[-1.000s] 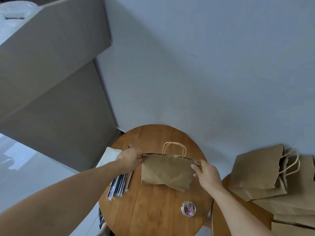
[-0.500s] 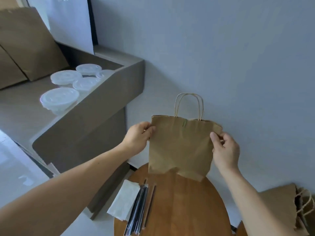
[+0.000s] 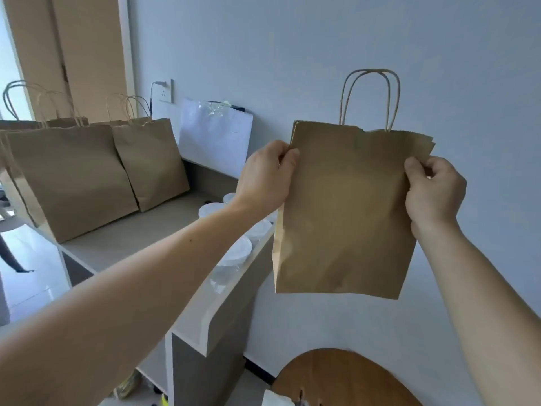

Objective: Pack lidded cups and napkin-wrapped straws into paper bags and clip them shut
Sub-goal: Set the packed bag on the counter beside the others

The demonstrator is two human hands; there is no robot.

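Above the table [image 3: 336,376] at six o'clock, my left hand [image 3: 265,177] and right hand [image 3: 433,191] pinch the just-lifted bag [image 3: 345,212], flat, ready for opening.

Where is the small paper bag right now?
Head view, right of centre: the paper bag hangs upright before the wall, its top sides pinched by the left hand and right hand.

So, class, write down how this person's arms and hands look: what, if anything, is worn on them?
The left forearm and right forearm are bare, with no sleeves in view. The left hand and right hand wear no gloves, and no watch, bracelet or ring shows. A small dark spot marks the left forearm.
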